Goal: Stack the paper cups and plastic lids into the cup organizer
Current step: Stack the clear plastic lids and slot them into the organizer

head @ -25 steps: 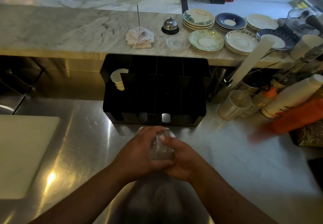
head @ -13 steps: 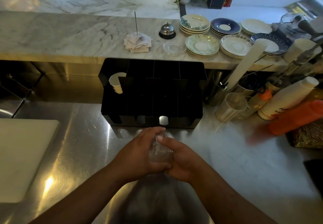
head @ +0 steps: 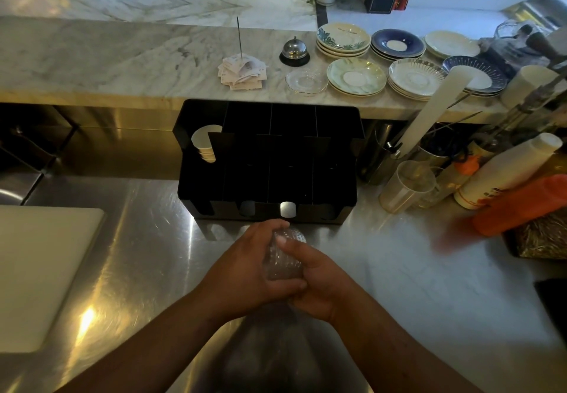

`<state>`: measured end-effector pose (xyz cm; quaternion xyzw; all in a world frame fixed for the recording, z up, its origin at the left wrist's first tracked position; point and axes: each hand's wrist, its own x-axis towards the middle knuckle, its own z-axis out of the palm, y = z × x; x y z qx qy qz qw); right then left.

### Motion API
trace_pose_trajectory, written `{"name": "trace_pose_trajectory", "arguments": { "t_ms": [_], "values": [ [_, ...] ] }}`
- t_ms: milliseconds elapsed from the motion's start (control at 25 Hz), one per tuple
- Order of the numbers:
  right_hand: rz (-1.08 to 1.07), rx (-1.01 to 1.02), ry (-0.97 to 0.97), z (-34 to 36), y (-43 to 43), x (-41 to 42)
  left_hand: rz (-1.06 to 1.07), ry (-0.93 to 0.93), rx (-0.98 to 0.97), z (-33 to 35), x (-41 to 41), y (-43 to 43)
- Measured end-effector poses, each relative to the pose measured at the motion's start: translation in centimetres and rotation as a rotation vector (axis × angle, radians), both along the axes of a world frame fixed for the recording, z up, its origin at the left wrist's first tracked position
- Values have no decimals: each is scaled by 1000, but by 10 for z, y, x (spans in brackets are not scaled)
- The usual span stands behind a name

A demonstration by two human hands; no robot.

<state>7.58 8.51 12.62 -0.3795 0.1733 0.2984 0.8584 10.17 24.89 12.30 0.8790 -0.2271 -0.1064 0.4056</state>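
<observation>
A stack of clear plastic lids (head: 283, 254) sits between my two hands just in front of the black cup organizer (head: 267, 177). My left hand (head: 248, 266) wraps the stack from the left and my right hand (head: 319, 282) grips it from the right and below. A clear plastic bag (head: 270, 346) trails from the stack down toward me. The organizer stands on the steel counter with several compartments; a few white paper cups (head: 205, 144) lie in its far-left slot. The other slots look dark and I cannot tell their contents.
A white cutting board (head: 36, 270) lies at the left. To the right stand a sleeve of paper cups (head: 429, 113), clear plastic cups (head: 408, 184), a white bottle (head: 506, 171) and an orange bottle (head: 521, 205). The marble ledge behind holds saucers (head: 356, 76), a bell (head: 294, 51) and a receipt spike (head: 242, 70).
Both hands stay closed on the lid stack at the same spot in front of the organizer. Only the camera view shifts slightly.
</observation>
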Motion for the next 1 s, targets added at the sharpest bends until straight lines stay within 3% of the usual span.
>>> {"name": "trace_pose_trajectory", "arguments": {
  "t_ms": [240, 600, 880, 1000],
  "values": [
    [-10, -58, 10, -1, 3, 3, -86, -18, 31, 2, 0, 3],
    [6, 27, -20, -2, -4, 8, 14, 18, -21, 11, 3, 2],
    [8, 11, -42, -3, 3, 16, -46, 2, 78, 2, 11, 5],
    [24, -139, -150, -9, 6, 25, -1, 190, -98, 0, 15, 8]
  ]
}}
